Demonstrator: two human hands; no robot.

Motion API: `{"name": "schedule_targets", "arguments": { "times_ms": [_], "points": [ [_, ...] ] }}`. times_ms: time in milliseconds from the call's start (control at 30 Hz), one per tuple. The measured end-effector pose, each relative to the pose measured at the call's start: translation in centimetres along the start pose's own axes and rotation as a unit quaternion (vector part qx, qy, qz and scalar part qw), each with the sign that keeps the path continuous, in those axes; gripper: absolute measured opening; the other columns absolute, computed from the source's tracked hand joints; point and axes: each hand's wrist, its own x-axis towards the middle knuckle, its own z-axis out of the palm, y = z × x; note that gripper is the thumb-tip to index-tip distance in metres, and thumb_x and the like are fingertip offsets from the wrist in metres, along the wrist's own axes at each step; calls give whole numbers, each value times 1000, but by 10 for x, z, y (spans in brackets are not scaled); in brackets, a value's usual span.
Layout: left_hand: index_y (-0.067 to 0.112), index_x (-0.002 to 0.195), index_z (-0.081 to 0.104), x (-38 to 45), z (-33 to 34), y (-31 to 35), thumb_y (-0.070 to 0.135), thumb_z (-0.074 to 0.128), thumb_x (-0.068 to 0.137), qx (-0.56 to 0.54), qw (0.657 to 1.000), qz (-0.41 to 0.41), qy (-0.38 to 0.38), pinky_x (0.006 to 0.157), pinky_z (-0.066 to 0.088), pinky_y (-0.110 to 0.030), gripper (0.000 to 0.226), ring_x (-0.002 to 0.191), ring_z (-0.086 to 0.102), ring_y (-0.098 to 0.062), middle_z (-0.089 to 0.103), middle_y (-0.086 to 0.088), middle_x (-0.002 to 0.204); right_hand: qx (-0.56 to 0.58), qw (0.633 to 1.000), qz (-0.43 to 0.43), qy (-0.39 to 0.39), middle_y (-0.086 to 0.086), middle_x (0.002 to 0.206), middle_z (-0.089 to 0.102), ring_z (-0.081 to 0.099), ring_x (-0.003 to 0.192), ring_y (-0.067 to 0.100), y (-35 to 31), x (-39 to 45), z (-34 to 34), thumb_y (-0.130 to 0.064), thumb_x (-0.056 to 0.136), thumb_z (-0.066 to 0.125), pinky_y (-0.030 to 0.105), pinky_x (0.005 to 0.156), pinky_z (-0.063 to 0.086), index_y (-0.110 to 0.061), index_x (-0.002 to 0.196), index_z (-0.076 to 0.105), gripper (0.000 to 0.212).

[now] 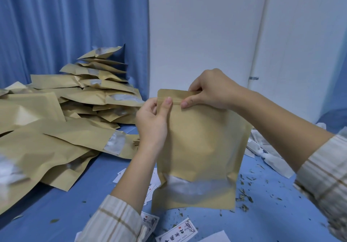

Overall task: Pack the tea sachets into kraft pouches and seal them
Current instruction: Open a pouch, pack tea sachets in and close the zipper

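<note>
Two printed cards (177, 231) lie nearest on the blue table (272, 221), among scattered bits of dry leaf (243, 197). Just beyond them a kraft pouch (199, 147) stands upright, its bottom edge at the tabletop, with a frosted window (195, 186) across its lower part. Both hands hold it by the top strip, so nearly the whole pouch hangs below the grip. The left hand (153, 117) pinches the strip near the left corner, thumb pressed flat on the front and fingers curled behind. The right hand (210, 89) pinches the strip toward the right corner, thumb on the front just beside the left thumb, fingers curled over the top edge. Striped sleeves (116, 221) cover both forearms. To the right of the pouch lie white sachets (270, 157). To the left, farther back, a large loose heap of kraft pouches (75, 110) spreads over the table. Behind it hangs a blue curtain (65, 21), and a white door (206, 25) stands behind the hands.
</note>
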Motion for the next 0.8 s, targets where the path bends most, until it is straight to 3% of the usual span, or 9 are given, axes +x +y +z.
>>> {"name": "schedule_targets", "arguments": {
  "times_ms": [67,167,267,333,433,600,667,733,800],
  "points": [
    [5,73,58,1,-3,-2,20,66,89,-9,1000,10,0,69,40,-33,23,70,51,-17,59,-9,72,1,1000,3,-18,-4,47,43,36,49,7,4,-2,-4,-51,66,75,18,44,26,-14,61,64,39],
    [5,65,51,3,-7,-2,19,67,88,6,999,32,5,62,36,-23,31,60,42,-6,50,7,61,3,999,26,-26,-8,52,56,44,51,1,13,-8,-12,-49,63,77,13,44,31,-21,66,70,30],
    [4,63,48,4,-7,-1,19,67,87,12,999,37,13,58,31,-21,34,57,36,-5,45,10,56,-2,1000,23,-15,-16,46,52,45,50,-2,16,-9,-14,-48,64,78,10,44,32,-27,60,65,25],
    [2,66,51,4,-10,-2,19,67,87,8,999,37,15,60,33,-20,32,58,39,-5,48,8,58,-7,999,15,-30,-9,50,47,40,51,5,19,-10,-15,-47,66,77,14,46,30,-18,67,68,31],
    [18,59,43,4,-13,-3,17,67,88,23,998,51,19,50,27,-11,37,46,32,0,35,17,45,-31,999,11,-38,-2,52,35,31,51,8,24,-12,-15,-45,69,76,21,45,23,-5,68,62,42],
    [12,63,46,8,-19,-7,14,65,89,4,999,45,31,51,30,-10,32,46,35,3,41,18,43,-49,998,16,-40,-4,44,24,28,46,9,31,-16,-18,-46,68,76,21,43,21,-15,48,40,52],
    [14,62,44,9,-22,-8,15,65,88,4,999,40,27,50,30,-9,34,46,34,3,40,18,43,-52,998,26,-30,-5,45,24,27,46,10,34,-19,-18,-47,68,76,22,44,18,-13,50,43,51],
    [15,66,53,10,-23,-9,15,66,88,-13,999,27,31,56,37,-10,25,53,42,3,52,16,52,-45,998,23,-28,-5,48,22,24,48,11,36,-21,-18,-47,69,75,23,45,16,-10,53,40,53],
    [11,71,57,12,-25,-10,16,66,87,-18,999,24,36,62,39,-15,20,61,47,-3,58,4,63,-27,999,24,-19,-5,47,23,24,49,10,40,-24,-20,-48,67,76,22,44,19,-11,53,41,53]
  ]
}}
